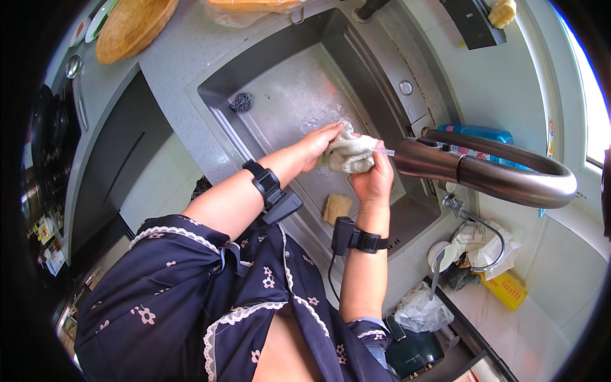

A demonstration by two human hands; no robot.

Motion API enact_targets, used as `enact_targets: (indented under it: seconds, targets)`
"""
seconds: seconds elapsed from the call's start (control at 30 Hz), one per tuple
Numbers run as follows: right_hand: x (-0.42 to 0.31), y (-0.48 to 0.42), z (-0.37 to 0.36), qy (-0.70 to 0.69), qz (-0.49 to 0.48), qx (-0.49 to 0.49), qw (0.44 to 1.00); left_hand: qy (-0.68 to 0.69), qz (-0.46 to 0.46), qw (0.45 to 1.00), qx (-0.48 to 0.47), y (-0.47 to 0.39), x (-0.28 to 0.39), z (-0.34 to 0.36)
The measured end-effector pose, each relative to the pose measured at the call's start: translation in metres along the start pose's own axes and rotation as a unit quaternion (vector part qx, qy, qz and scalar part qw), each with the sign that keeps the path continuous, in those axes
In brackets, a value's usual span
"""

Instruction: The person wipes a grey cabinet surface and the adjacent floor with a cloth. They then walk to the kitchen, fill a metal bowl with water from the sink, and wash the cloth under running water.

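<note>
A wet, pale cloth [352, 153] is bunched between my two hands above the steel sink [291, 86]. My left hand [319, 144] grips its left side, with the fingers pointing up and to the right. From the right, my right hand [374, 177] holds the cloth, its thumb near the water. A short stream of water [384, 152] runs from the bronze-coloured faucet [429, 160] onto the cloth beside that thumb. Below the hands, a tan sponge [337, 208] lies in the sink. A dark wire scrubber [241, 102] rests near the sink's left wall.
The faucet's thick curved neck [534, 188] reaches in from the right. A blue bottle [487, 136] stands behind it. A small chrome tap [499, 238], a white cup [441, 257] and a yellow box [505, 289] are at lower right. A wicker basket [136, 28] sits at upper left.
</note>
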State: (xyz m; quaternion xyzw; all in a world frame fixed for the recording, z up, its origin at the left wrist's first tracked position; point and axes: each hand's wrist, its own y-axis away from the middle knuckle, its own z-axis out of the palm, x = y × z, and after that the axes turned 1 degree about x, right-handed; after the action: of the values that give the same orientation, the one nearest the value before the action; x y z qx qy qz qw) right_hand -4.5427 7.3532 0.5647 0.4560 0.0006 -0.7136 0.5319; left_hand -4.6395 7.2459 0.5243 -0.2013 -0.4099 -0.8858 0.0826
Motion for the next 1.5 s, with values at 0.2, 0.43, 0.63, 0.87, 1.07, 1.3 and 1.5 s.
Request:
enact_targets:
  seconds: [0.2,0.43,0.63,0.87,1.07,1.3,1.5]
  targets:
    - [0.043,0.006,0.023,0.584,-0.355,0.021,0.729,0.079,-0.015,0.993,0.090,-0.017,-0.019,0.010]
    - [0.053,-0.005,0.030,0.614,-0.351,0.139,0.693,0.153,0.001,0.988,0.028,-0.009,-0.031,0.013]
    - [0.031,-0.037,0.027,0.549,-0.101,0.134,0.819,-0.117,0.003,0.988,0.100,0.009,-0.002,0.007]
    - [0.010,-0.050,-0.048,0.540,-0.162,0.140,0.814,-0.282,0.099,0.954,-0.034,-0.022,0.011,-0.059]
    - [-0.029,0.017,-0.015,0.474,-0.198,0.050,0.857,-0.352,-0.019,0.934,-0.062,-0.008,0.011,-0.032]
    - [-0.101,0.043,-0.015,0.587,-0.188,0.128,0.777,-0.201,-0.003,0.975,-0.097,0.005,-0.013,0.000]
    - [-0.295,0.070,0.002,0.173,-0.168,0.197,0.950,-0.219,-0.013,0.974,-0.053,0.007,-0.011,-0.023]
